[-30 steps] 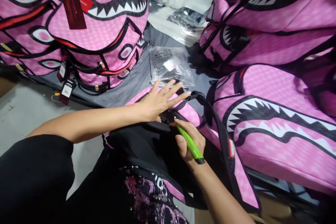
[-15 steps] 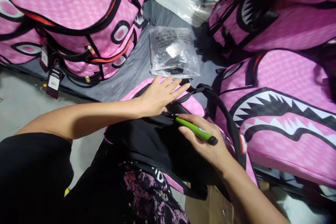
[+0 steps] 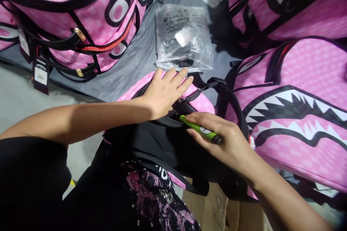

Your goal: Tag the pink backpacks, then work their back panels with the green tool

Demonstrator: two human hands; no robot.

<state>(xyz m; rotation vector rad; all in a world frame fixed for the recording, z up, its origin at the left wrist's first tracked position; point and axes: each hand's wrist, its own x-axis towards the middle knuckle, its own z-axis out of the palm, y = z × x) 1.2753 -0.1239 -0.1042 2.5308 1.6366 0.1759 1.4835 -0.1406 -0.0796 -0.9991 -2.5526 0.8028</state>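
A backpack [image 3: 168,151] with a black back panel and pink edging lies in front of me, across my lap and the table's edge. My left hand [image 3: 166,95] presses flat on its upper part, fingers spread, with the thumb side near a fold in the black fabric. In my right hand [image 3: 214,130] is a slim green-handled tool [image 3: 199,129] with a black end. Its narrow dark tip points into the black fabric beside my left hand; the tip's exact shape is hard to make out. A black strap [image 3: 214,81] loops beyond both hands.
A clear plastic bag [image 3: 184,39] with a white label lies on the grey cloth [image 3: 127,75]. Pink shark-mouth backpacks stand at the left [image 3: 116,11] and the right [image 3: 298,112]. Cardboard [image 3: 211,205] shows below.
The view has shifted, so the surrounding bags appear moved. My left hand stays spread on the backpack; my right hand keeps the green tool at nearly the same spot, tilted slightly differently.
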